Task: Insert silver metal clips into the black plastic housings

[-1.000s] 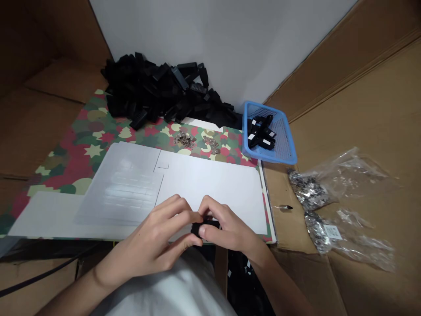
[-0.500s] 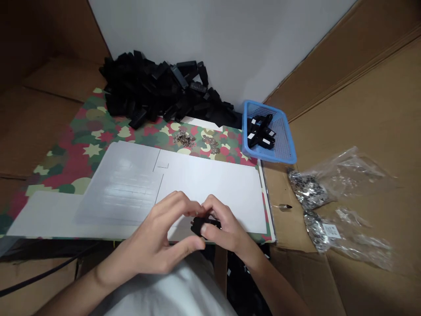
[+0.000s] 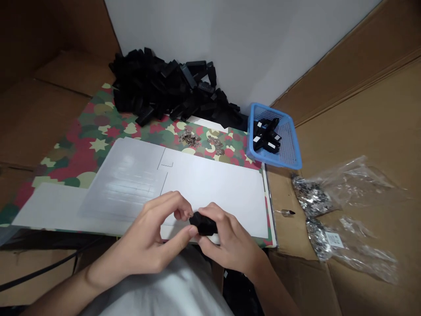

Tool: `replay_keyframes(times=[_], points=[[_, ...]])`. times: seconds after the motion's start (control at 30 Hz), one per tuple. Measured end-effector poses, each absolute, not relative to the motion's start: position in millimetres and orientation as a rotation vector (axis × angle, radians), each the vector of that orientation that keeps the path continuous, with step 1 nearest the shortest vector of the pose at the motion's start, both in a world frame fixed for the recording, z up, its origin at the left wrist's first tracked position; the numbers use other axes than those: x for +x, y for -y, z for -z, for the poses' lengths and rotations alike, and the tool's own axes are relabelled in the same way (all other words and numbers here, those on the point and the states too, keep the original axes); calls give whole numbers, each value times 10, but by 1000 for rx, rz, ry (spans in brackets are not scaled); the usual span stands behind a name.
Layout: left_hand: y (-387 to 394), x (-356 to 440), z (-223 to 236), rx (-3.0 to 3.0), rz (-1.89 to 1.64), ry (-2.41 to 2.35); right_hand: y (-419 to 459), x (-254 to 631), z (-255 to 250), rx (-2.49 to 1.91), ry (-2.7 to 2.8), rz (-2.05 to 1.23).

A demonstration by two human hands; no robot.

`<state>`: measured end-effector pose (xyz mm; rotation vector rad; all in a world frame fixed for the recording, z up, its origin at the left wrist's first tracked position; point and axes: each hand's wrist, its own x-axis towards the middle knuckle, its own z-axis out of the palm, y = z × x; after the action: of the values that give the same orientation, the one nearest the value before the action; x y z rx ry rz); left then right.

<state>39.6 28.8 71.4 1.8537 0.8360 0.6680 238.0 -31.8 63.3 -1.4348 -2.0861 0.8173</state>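
- Two hands work close together above the white sheet (image 3: 213, 193), at its edge nearest the person: the left hand (image 3: 148, 241) and the right hand (image 3: 232, 248).
- Both hands are closed on a small black plastic part (image 3: 204, 224): the left thumb and index finger pinch its left end, and the right fingers (image 3: 215, 213) curve over its other side (its small details are too hidden to tell).
- To handle it well, the pinch should stay firm and both wrists steady, so the small part does not slip.
- Compared with the earlier frame, more of the part's top shows, and the whole scene sits a little to the right.
- Behind lie a heap of black plastic parts (image 3: 158, 87), a blue mesh basket (image 3: 274, 161) holding more, and silver metal bits (image 3: 189, 138) on a camouflage-print mat (image 3: 85, 162).
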Motion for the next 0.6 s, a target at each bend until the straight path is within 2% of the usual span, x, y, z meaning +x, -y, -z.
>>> replay_keyframes(times=[0.3, 0.37, 0.53, 0.6], points=[[-248, 368, -696, 1885, -678, -868, 315, 2287, -560, -1389, 2208, -507], [-260, 343, -691, 1860, -660, -843, 294, 2311, -590, -1424, 2113, -699], [-319, 226, -726, 1931, -642, -701, 191, 2447, -686, -1313, 1464, -1712], [-326, 201, -743, 1990, -621, -641, 166, 2477, -698, -1208, 1234, -1945]])
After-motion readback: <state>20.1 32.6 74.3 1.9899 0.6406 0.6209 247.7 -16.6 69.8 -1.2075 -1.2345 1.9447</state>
